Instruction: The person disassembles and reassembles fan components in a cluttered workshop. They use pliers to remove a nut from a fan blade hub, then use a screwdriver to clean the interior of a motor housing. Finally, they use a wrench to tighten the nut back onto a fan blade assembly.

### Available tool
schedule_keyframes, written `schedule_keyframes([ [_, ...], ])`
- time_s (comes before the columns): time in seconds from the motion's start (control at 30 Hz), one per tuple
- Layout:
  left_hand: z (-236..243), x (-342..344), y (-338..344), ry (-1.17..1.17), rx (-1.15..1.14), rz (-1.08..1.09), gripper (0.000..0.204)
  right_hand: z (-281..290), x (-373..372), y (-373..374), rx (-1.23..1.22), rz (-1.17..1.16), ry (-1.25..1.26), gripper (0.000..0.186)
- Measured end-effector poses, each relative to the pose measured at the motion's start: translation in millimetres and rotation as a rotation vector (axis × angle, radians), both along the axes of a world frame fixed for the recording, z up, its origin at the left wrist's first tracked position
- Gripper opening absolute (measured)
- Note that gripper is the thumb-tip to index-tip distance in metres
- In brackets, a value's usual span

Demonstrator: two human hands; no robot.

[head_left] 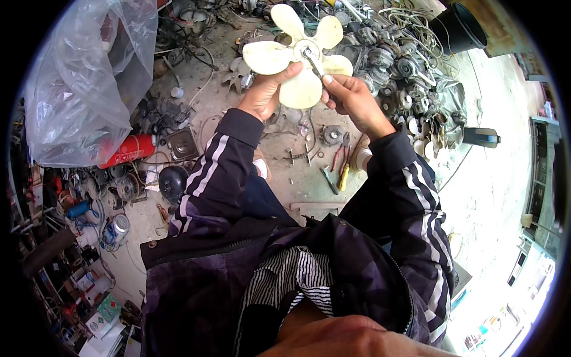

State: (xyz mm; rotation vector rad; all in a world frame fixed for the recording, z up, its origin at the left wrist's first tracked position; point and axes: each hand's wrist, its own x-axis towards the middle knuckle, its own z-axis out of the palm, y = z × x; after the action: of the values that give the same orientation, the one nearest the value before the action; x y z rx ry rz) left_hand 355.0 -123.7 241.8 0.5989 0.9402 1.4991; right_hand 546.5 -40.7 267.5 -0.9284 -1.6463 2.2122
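A cream fan blade [301, 89] with several rounded petals is held up at the top middle, its hub towards me. My left hand [265, 95] grips it by the lower left, thumb lying on the front and the other fingers behind. Closed around the handle of a slim metal wrench [315, 62] is my right hand [355, 101], thumb pressed along it. The wrench's far end rests on the metal centre of the hub. The fingers of my right hand sit close to the lower right petal, and I cannot tell whether they touch it.
On the floor between my feet lie red-handled pliers [340, 153], a yellow-handled screwdriver [344, 177] and a round motor part [331, 135]. Motor parts [380, 58] heap up at the far right beside a black bucket [458, 28]. A clear plastic bag [83, 89] and red cylinder [132, 150] stand left.
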Motion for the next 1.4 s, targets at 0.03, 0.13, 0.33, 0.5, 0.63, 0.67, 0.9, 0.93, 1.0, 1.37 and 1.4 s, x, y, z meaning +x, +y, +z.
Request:
schedule_keyframes([
  [0.03, 2, 1, 0, -0.025, -0.019, 0.003, 0.047, 0, 1, 2, 0.013, 0.019, -0.018, 0.031],
  [0.13, 9, 7, -1, -0.019, -0.039, 0.061, 0.045, 2, 1, 2, 0.039, 0.022, -0.042, 0.032],
  [0.33, 5, 7, -1, 0.015, -0.060, 0.103, 0.043, 2, 1, 4, 0.035, 0.042, -0.044, 0.031],
  [0.5, 9, 6, -3, 0.023, -0.080, 0.106, 0.043, 2, 0, 5, 0.076, 0.009, -0.046, 0.029],
  [0.63, 6, 5, -2, 0.113, -0.059, 0.165, 0.045, 5, 2, 16, 0.160, 0.032, -0.070, 0.028],
  [0.67, 2, 4, -2, 0.153, -0.055, 0.190, 0.045, 5, 3, 19, 0.179, 0.039, -0.077, 0.028],
  [0.9, 3, 0, -4, 0.370, -0.034, 0.134, 0.064, 3, 17, 43, 0.512, 0.055, -0.131, 0.031],
  [0.93, 0, -3, -3, 0.486, -0.006, 0.133, 0.069, 3, 20, 48, 0.598, 0.049, -0.125, 0.032],
  [1.0, -1, -9, -6, 0.667, 0.014, 0.086, 0.077, 6, 24, 54, 0.769, 0.076, -0.184, 0.031],
  [1.37, 3, -12, -3, 0.105, -0.125, 0.105, 0.051, 14, 20, 36, 0.098, -0.085, 0.031, 0.028],
  [1.4, 7, -14, -2, 0.097, -0.109, 0.121, 0.051, 15, 16, 30, -0.007, -0.073, 0.091, 0.028],
])
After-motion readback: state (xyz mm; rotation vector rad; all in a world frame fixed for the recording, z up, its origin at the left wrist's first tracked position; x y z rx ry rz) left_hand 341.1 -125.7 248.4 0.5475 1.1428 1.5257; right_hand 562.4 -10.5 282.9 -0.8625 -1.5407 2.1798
